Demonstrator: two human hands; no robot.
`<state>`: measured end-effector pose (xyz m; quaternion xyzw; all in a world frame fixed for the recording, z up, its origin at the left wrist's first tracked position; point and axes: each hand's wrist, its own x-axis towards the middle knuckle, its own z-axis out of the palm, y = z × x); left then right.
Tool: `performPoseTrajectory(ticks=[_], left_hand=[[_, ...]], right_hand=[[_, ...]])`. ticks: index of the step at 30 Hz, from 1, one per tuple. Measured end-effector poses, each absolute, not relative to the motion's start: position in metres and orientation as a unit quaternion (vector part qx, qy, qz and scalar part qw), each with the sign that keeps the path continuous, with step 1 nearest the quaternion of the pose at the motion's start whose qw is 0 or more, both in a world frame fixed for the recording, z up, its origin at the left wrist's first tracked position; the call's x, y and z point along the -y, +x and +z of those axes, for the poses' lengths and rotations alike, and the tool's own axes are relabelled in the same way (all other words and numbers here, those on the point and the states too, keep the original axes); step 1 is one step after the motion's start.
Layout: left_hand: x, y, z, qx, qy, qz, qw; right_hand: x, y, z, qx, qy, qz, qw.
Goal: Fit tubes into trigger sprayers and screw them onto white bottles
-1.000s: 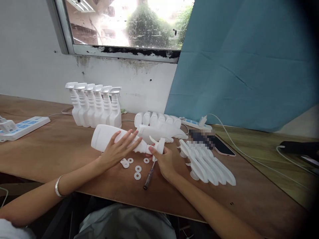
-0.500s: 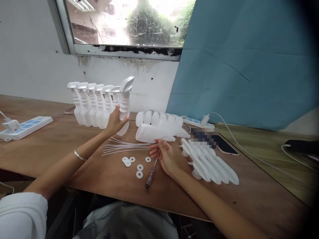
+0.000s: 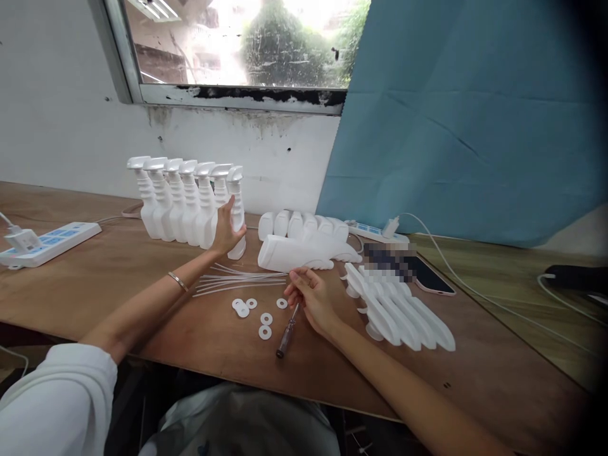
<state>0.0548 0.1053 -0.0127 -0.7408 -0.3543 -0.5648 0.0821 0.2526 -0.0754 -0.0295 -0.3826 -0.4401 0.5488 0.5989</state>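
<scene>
A white spray bottle (image 3: 237,212) stands upright at the right end of a row of spray bottles (image 3: 183,206). My left hand (image 3: 227,232) is wrapped round its body, thumb towards the right side. My right hand (image 3: 310,297) hovers over the table with its fingers loosely curled and nothing visible in them. Just below it lies a screwdriver (image 3: 286,335) with a clear handle, its shaft reaching towards the fingers. Several white washers (image 3: 266,319) and thin white tubes (image 3: 237,283) lie between my arms.
White bottle bodies (image 3: 294,253) lie on their sides at the back middle. Several white spray heads (image 3: 399,310) rest in a row at the right, near a phone (image 3: 434,278). Power strips stand at the left (image 3: 57,240) and at the back (image 3: 375,233), with cables.
My left hand has lowered the spray bottle, which was raised and tilted, to the table beside the row. The right hand's fingers have curled in slightly; it stays in place.
</scene>
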Motion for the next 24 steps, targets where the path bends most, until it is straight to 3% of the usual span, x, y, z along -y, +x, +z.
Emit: performPoseTrajectory(ticks=[10,13,18,21,24], left_hand=[[-0.12,0.062,-0.025,0.36,-0.749,-0.534,0.156],[-0.12,0.064,-0.024,0.377,-0.736,-0.535,0.171],[-0.119,0.063,-0.023,0.409,-0.723,-0.52,0.198],[-0.117,0.058,-0.025,0.401,-0.726,-0.517,0.211],[-0.106,0.057,-0.024,0.38,-0.722,-0.533,0.221]], right_hand=[[0.07,0.257,-0.036,0.536,-0.473,0.469,0.519],[0.07,0.263,-0.035,0.646,-0.557,0.273,0.445],[0.071,0.276,-0.024,0.698,-0.673,-0.134,0.202],[0.069,0.287,-0.017,0.64,-0.709,-0.259,0.144],[0.065,0.299,-0.015,0.583,-0.743,-0.309,0.112]])
